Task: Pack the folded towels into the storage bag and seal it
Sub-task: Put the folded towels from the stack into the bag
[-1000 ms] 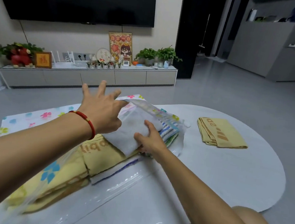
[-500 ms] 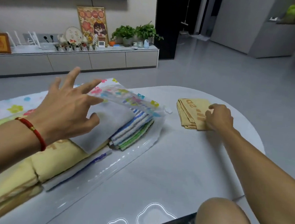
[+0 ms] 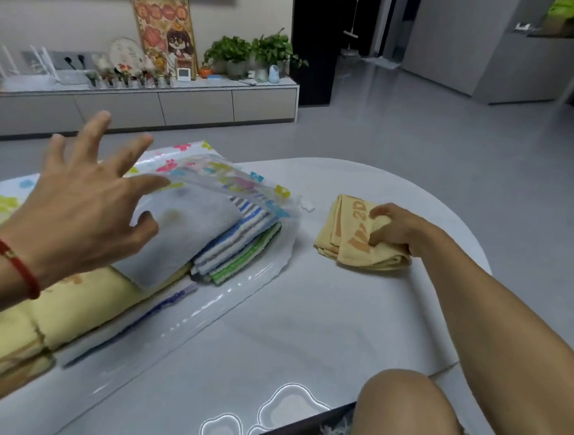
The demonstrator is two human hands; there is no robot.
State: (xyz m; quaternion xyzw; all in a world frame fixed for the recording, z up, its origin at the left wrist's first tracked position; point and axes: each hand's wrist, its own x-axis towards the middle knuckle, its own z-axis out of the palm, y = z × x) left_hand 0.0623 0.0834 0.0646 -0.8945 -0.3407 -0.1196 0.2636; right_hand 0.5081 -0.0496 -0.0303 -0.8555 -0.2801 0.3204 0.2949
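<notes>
Most towels already sit stacked inside the storage bag (image 3: 250, 276), whose flap our spread, empty left hand (image 3: 87, 208) lifts, while our right hand (image 3: 392, 230) pinches the last yellow towel (image 3: 342, 235) on the desk (image 3: 305, 321) just right of the bag, sealing still ahead.

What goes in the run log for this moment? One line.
left hand: open, lifting storage bag flap | right hand: gripping yellow towel on table | bag unsealed
</notes>
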